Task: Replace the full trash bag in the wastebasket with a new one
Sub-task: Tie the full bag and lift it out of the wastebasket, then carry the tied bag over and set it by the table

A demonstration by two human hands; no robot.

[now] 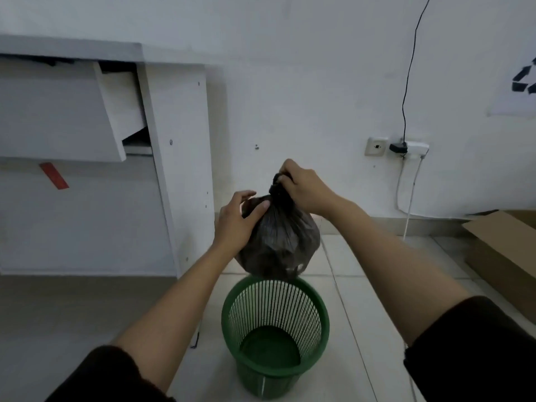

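Note:
A full dark trash bag (284,239) hangs in the air just above and behind the green slatted wastebasket (322,311). My right hand (304,188) is closed around the bag's gathered neck at the top and carries it. My left hand (236,221) lies against the bag's upper left side, thumb and fingers pressed on the plastic. The wastebasket stands on the tiled floor and I can see its bare green bottom, with no liner inside.
A white desk (177,140) with a sagging drawer stands at the left against the wall. A flat cardboard box (504,250) lies on the floor at the right. A wall socket (376,146) and power strip (412,147) with hanging cables are on the wall behind.

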